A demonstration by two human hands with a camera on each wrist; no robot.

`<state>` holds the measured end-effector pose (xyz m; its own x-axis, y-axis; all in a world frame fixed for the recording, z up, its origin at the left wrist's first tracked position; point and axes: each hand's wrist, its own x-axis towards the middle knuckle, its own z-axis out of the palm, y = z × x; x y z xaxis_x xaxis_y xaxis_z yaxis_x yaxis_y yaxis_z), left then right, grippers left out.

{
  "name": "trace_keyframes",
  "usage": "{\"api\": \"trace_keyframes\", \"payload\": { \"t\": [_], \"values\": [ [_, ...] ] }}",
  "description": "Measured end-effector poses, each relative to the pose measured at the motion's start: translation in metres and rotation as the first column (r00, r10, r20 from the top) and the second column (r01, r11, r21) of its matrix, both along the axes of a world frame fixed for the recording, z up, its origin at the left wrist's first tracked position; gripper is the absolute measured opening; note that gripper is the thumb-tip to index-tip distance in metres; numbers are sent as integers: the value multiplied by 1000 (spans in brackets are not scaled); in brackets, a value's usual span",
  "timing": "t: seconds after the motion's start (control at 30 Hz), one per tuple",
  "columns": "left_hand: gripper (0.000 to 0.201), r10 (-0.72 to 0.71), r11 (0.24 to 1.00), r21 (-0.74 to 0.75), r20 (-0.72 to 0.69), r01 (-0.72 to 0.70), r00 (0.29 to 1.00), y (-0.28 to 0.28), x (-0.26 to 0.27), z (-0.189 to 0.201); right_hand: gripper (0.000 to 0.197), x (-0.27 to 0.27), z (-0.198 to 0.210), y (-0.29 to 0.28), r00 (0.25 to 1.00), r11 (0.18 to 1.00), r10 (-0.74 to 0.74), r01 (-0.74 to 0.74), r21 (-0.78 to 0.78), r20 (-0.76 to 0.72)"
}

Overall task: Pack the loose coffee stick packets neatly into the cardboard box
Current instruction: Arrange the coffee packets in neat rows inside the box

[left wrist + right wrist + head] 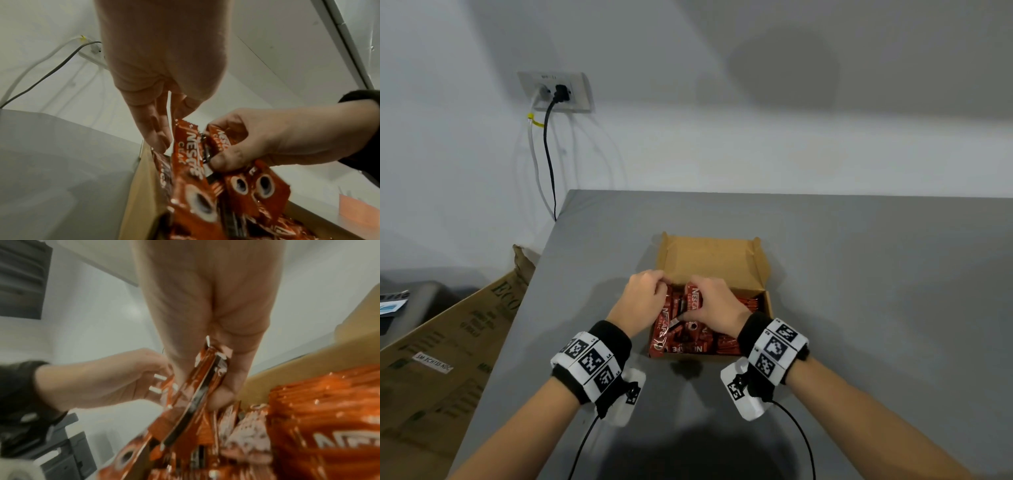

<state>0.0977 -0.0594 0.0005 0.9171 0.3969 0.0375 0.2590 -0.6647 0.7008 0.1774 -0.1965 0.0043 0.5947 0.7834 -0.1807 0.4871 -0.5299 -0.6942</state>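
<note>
Looking down from the head view, the cardboard box (714, 260) sits open on the grey table (859, 274), its lid flap standing up at the far side. Red coffee stick packets (726, 342) fill it; those along the left side lie with their long axis running from near to far, and a denser row on the right stands on edge. The left hand (643, 294) curls its fingers at the far ends of the left packets. The right hand (717, 303) grips a packet bundle (697, 299) over the middle of the box.

From the left wrist, the left hand's fingers (153, 129) reach down beside a packet's top end at the box's left wall (141, 178); I cannot tell whether they pinch it. The packets here tilt up, cup pictures at the near end.

From the right wrist, blurred, the right hand's thumb (230, 386) and fingers pinch the bundle edge-on, its long axis sloping down into the box.
</note>
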Motion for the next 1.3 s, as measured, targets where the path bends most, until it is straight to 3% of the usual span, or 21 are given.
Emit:
{"api": "trace_keyframes", "payload": {
  "t": [0.17,0.33,0.43,0.57,0.67,0.8,0.9,0.97,1.0,1.07,1.1,1.2,1.3],
  "values": [
    [25,-17,999,-32,-5,17,1000,0,1,-1,31,25,26,-33,995,993,-104,104,57,-3],
    [19,-109,993,-58,-87,105,990,-6,-3,-5,36,53,28,-62,985,985,-169,168,-51,-24],
    [12,-194,980,19,-58,196,979,-11,-4,0,36,56,21,-68,984,980,-171,166,-107,-44],
    [22,-335,913,214,-91,347,938,-20,-8,1,42,50,8,-64,984,969,-179,177,-173,4],
    [26,-338,876,348,-49,334,940,-26,-9,-2,61,40,0,-61,973,933,-75,147,-329,220],
    [20,-322,892,309,-79,330,944,-27,-8,-4,76,27,2,-61,882,889,25,195,-413,470],
    [20,-317,901,269,-128,340,940,-24,-6,-8,70,17,10,-61,773,895,53,244,-373,632],
    [19,-310,908,240,-164,343,936,-23,-4,-7,49,0,17,-60,702,969,119,73,-237,702],
    [18,-305,914,226,-168,338,937,-21,-3,-9,37,-10,18,-59,711,976,200,-87,-199,674],
    [16,-285,931,187,-164,313,944,-18,-1,-11,24,-32,16,-58,789,899,438,-367,-240,431],
    [18,-278,938,167,-169,305,946,-17,-1,-12,24,-42,12,-57,781,834,544,-468,-291,305],
    [24,-275,950,109,-160,294,948,-16,1,-10,30,-58,-7,-50,673,703,699,-586,-403,240],
    [25,-250,963,75,-119,260,961,-14,4,-4,27,-60,-15,-47,626,661,739,-603,-447,249]
  ]
}}
